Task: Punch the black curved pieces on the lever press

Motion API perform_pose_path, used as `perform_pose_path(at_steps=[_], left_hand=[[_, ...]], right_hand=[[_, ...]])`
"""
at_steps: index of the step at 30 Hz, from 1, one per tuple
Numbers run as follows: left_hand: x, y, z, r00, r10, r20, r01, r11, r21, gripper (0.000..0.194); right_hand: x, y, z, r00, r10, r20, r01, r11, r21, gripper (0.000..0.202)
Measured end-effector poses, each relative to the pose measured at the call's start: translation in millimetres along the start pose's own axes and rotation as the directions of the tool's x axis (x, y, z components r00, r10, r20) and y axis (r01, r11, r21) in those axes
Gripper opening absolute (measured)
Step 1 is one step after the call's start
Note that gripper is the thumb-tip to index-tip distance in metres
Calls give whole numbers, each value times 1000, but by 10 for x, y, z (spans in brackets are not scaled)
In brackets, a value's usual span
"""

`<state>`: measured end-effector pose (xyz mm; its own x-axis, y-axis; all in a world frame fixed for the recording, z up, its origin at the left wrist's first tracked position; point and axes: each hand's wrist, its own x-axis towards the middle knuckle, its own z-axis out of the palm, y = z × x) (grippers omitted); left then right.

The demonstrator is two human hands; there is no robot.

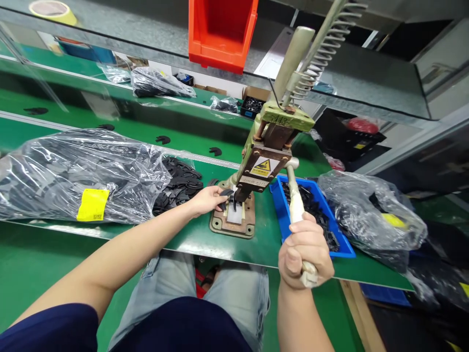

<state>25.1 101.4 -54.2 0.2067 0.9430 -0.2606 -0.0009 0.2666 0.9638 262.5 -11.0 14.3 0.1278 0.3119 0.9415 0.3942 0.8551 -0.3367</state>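
A green hand press [264,168] with a yellow warning label stands on the green table. My right hand [306,250] is wrapped round its wrapped lever [295,198], near the lower end. At the press base [232,225], my left hand [209,201] pinches a curved black part [223,199] beside the ram. Left of that hand, black curved parts [179,183] spill from the mouth of a large clear plastic bag [84,166]. On the right of the press sits a blue bin [340,247] holding black parts.
Several black parts lie on the green surface [139,129] behind the table. A red bin [223,36] and yellow tape roll [53,12] are on the shelf above. Another clear bag [370,210] lies right of the blue bin. The table's front edge runs close to my legs.
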Motion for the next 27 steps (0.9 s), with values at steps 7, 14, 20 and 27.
perform_pose_path(at_steps=[7, 14, 20, 27], left_hand=[[144, -105, -43, 996, 77, -39, -69, 984, 167, 29], [199, -106, -49, 998, 55, -12, -50, 965, 256, 31], [257, -34, -57, 998, -51, 49, 37, 968, 248, 37], [293, 15, -72, 981, -168, 96, 141, 960, 240, 39]], right_hand=[[2, -12, 0, 1000, 7, 5, -7, 1000, -9, 24], [23, -40, 43, 1000, 3, -28, -4, 1000, -4, 29], [19, -50, 50, 999, 23, -49, -24, 999, -36, 33], [-10, -7, 115, 993, 25, -117, -30, 999, -42, 39]])
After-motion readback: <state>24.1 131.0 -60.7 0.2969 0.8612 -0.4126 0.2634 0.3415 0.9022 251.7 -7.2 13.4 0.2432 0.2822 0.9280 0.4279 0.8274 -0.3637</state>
